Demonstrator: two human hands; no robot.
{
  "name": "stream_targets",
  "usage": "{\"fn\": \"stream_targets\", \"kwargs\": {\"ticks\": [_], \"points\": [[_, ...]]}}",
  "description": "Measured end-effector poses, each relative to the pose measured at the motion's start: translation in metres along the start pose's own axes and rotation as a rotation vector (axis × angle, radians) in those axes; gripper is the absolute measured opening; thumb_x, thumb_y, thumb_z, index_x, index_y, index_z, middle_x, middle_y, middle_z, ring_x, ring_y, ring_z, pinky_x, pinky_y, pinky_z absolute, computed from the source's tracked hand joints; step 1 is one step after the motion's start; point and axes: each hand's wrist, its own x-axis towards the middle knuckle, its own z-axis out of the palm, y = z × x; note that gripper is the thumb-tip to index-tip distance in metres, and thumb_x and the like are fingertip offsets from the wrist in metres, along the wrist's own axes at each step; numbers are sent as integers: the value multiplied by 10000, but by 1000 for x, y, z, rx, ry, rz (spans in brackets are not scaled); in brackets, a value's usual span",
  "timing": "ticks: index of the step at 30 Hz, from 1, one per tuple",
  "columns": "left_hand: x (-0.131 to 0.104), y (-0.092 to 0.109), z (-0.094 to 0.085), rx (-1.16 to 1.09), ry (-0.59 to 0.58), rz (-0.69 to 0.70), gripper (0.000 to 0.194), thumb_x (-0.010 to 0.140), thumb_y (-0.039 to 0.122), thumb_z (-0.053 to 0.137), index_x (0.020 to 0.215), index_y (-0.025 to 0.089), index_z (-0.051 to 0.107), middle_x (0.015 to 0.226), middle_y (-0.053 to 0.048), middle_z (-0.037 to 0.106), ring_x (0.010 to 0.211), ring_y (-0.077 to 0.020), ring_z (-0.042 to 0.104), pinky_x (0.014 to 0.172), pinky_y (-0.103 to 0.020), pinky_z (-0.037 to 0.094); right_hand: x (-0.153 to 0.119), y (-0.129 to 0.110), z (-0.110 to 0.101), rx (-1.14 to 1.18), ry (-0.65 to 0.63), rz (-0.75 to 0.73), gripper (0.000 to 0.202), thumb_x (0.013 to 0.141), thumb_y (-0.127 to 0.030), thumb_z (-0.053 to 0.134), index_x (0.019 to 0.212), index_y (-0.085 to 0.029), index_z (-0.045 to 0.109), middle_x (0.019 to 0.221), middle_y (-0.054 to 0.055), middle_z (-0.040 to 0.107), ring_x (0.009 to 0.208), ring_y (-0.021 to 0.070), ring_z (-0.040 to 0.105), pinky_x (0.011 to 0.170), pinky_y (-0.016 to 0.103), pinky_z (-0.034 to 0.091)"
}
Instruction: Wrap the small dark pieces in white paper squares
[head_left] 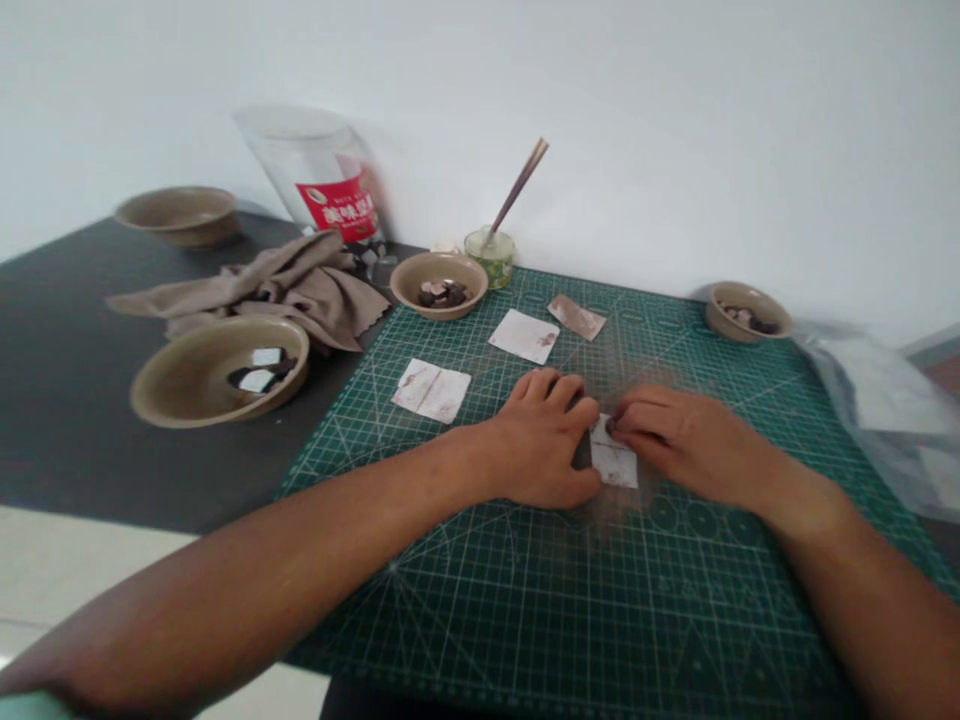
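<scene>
A small white paper sheet (621, 472) with brown smudges and a crease lies on the green cutting mat (517, 620), with brownish dust around it. My left hand (544, 440) rests palm down, fingers spread, its thumb and index fingertips at the sheet's left edge. On the upper part of the sheet, my right hand (690, 440) pinches a small dark piece (611, 426), mostly hidden by the fingers. Behind my left hand lie another smudged white sheet (431, 390), a white sheet (525, 336) and a brown sheet (577, 317).
Bowls with small dark pieces stand at left (169, 385), back (405, 285) and right (750, 335). Also there are another bowl (180, 220), a brown cloth (300, 290), a clear jar (300, 160), a green cup (499, 268) with sticks (517, 190), and a plastic bag (885, 400).
</scene>
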Motion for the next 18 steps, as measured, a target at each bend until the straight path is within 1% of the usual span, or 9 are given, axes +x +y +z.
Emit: {"fn": "stream_targets", "kwargs": {"ticks": [2, 5, 8, 10, 11, 13, 14, 16, 18], "points": [[0, 0, 0, -6, -8, 0, 515, 849, 527, 569, 1231, 186, 513, 1396, -133, 449, 1337, -390, 359, 1147, -557, 286, -3, -1, -2, 31, -63, 5, 195, 1006, -227, 511, 967, -215, 702, 978, 62, 673, 856, 196, 639, 765, 338, 489], [0, 0, 0, -6, -12, 11, 532, 850, 533, 565, 1243, 179, 512, 1411, -138, 438, 1343, -396, 354, 1155, -557, 273, -6, -7, -2, 104, -125, -54, 186, 1009, -228, 512, 956, -220, 690, 976, 46, 671, 820, 172, 634, 739, 315, 483], [0, 0, 0, 9, -4, 8, 516, 845, 529, 570, 1212, 169, 526, 1400, -147, 445, 1337, -400, 363, 1153, -556, 279, -2, -10, 3, 84, -40, -83, 205, 1015, -226, 493, 960, -208, 690, 987, 62, 674, 855, 189, 634, 763, 332, 485], [0, 1, 1, 14, 3, -1, 505, 840, 523, 576, 1203, 175, 528, 1399, -142, 449, 1335, -399, 364, 1150, -554, 284, 0, -7, 4, 18, 33, -22, 206, 1010, -230, 495, 958, -198, 692, 975, 76, 672, 877, 214, 633, 771, 354, 483], [0, 1, 1, 12, 6, -3, 503, 840, 519, 577, 1209, 181, 526, 1402, -137, 450, 1336, -397, 363, 1149, -554, 287, 0, -5, 3, -7, 46, 18, 205, 1008, -239, 499, 948, -196, 690, 961, 77, 669, 873, 221, 632, 766, 360, 482], [0, 1, 1, 5, 8, 2, 506, 845, 517, 570, 1227, 189, 521, 1400, -128, 455, 1335, -390, 364, 1147, -553, 288, -3, -3, 1, -5, 17, 63, 197, 1005, -254, 511, 932, -199, 686, 932, 66, 661, 836, 214, 631, 745, 355, 480], [0, 1, 1, 3, 7, 6, 511, 848, 522, 564, 1233, 189, 521, 1400, -129, 455, 1334, -390, 365, 1147, -554, 288, -4, -4, 0, 18, -12, 54, 192, 1003, -249, 514, 927, -204, 685, 928, 59, 660, 818, 204, 629, 734, 346, 479], [0, 1, 1, 6, 8, 11, 520, 846, 530, 562, 1227, 179, 526, 1393, -136, 456, 1325, -391, 373, 1146, -552, 290, -5, -6, 1, 75, -60, -11, 182, 998, -227, 519, 929, -216, 687, 945, 50, 665, 808, 186, 629, 725, 326, 479], [0, 1, 1, 13, 9, 12, 507, 838, 529, 572, 1198, 174, 535, 1377, -138, 464, 1317, -390, 382, 1140, -548, 300, -2, -8, 5, 77, -39, -58, 187, 998, -208, 510, 939, -216, 688, 965, 55, 666, 830, 184, 629, 735, 320, 478]]}}
